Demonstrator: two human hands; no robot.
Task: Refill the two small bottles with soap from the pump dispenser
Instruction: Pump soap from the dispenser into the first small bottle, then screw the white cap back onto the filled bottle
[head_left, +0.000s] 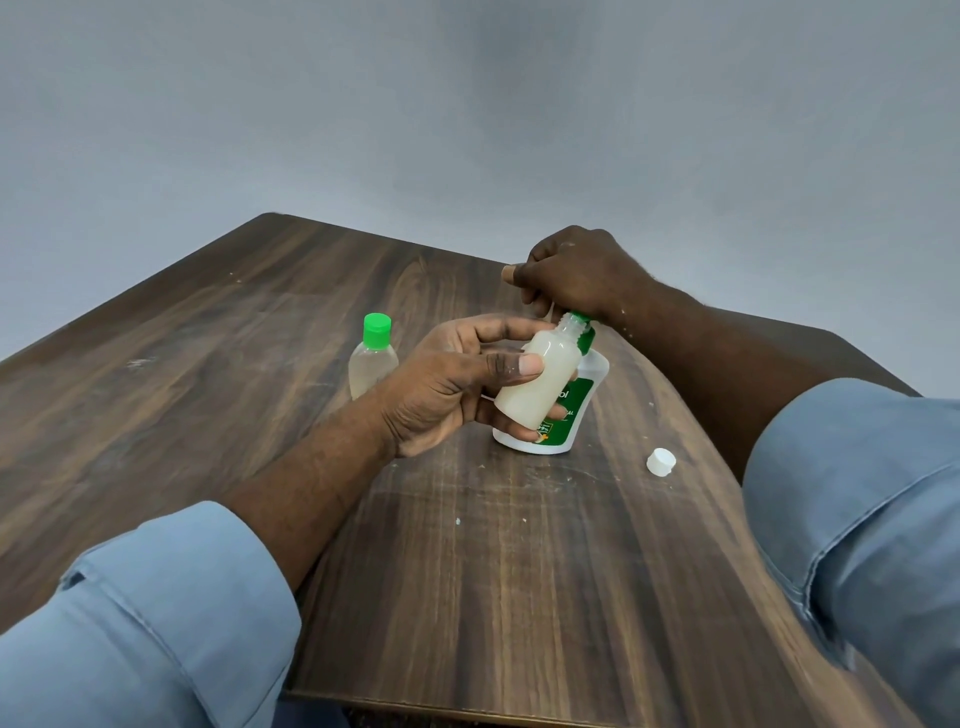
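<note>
Near the tabletop's (208, 322) right edge, an uncapped small bottle (535, 376) is gripped, tilted, by the left hand (457, 384) against the pump dispenser (571, 410), whose head is clasped by the right hand (576, 275). A green-capped bottle (373, 358) and a white cap (661, 461) are left standing apart.

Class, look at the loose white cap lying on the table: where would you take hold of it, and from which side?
Grip the white cap across its round side wall with thumb and forefinger, coming from above. It lies alone on the table, clear of the pump dispenser and both hands, so nothing blocks a top-down pinch. It looks tipped.
</note>
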